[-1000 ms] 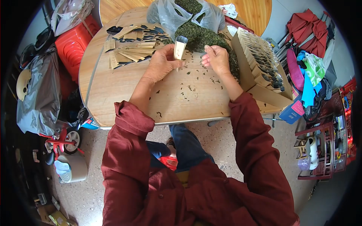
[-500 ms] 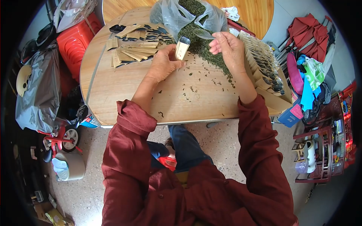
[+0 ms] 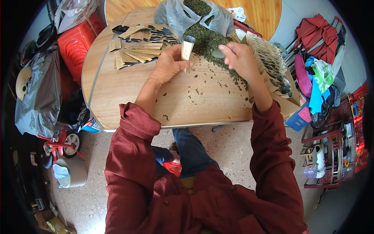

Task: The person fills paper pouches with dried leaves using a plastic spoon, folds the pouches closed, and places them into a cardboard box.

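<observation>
Holding a narrow paper packet upright, my left hand is clamping it between thumb and fingers, its dark mouth facing up just beside the heap of dried leaves. My right hand is pinching a clear scoop by one end, thumb and fingers together on it, while the rounded part is showing against the edge of the heap; blur is hiding whether it is touching the leaves or carrying any. Judging by how things are lying, I am working well past the beginning: a long row of standing packets is crowding the cardboard box on my right, and those are looking dealt with, though I am not seeing inside them. On the surface to my left, two groups of flat packets are lying fanned and overlapping, apparently waiting their turn. Plenty of leaves are remaining too, filling the plastic bag at the far side and spilling out, with scattered bits dotting the wood before me. The packet in my grip is looking unfinished, its top not yet folded over.
</observation>
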The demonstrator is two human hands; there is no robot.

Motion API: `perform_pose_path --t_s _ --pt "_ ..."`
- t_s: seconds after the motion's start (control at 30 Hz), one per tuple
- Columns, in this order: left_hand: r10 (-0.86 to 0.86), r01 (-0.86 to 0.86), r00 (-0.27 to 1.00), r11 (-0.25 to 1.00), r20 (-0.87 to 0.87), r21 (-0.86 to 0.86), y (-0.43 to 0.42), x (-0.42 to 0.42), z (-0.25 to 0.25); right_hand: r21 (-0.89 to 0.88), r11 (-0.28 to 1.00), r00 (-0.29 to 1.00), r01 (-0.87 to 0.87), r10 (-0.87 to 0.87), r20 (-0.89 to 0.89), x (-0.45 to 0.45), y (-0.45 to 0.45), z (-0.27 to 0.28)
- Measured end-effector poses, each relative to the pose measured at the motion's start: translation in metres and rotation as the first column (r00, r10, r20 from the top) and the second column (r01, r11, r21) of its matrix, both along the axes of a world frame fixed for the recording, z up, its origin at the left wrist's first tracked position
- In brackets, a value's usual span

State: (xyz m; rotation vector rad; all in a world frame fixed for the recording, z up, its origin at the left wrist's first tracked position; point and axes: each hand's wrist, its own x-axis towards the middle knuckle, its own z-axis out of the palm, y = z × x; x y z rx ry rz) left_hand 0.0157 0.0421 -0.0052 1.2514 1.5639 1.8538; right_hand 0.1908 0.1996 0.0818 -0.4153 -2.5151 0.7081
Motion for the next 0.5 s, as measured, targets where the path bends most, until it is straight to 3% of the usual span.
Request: perform_pose_path --t_s 0.03,0.1,0.23,0.33,0.5 --pt "-0.023 0.021 0.997 0.999 0.07 0.026 -0.002 0.005 0.005 0.0 1.0 1.0 0.004 -0.004 0.004 0.007 0.005 -0.003" --pt "-0.024 0.024 0.998 1.0 0.063 -0.005 0.0 0.002 0.003 -0.233 0.97 0.994 0.062 -0.038 0.104 0.017 0.016 -0.012" --pt "0.011 -0.007 0.999 0.997 0.045 -0.071 -0.002 0.005 0.006 -0.324 0.936 0.986 0.137 -0.098 0.132 0.019 0.03 -0.03" --pt "0.002 0.001 0.999 0.998 0.049 -0.061 -0.001 0.002 0.003 -0.316 0.935 0.986 0.161 -0.163 0.021 0.007 0.031 -0.049" --pt "-0.013 0.014 1.0 0.999 0.016 -0.049 0.002 0.0 -0.002 -0.495 0.867 0.964 0.06 -0.178 -0.195 -0.008 0.039 -0.078"
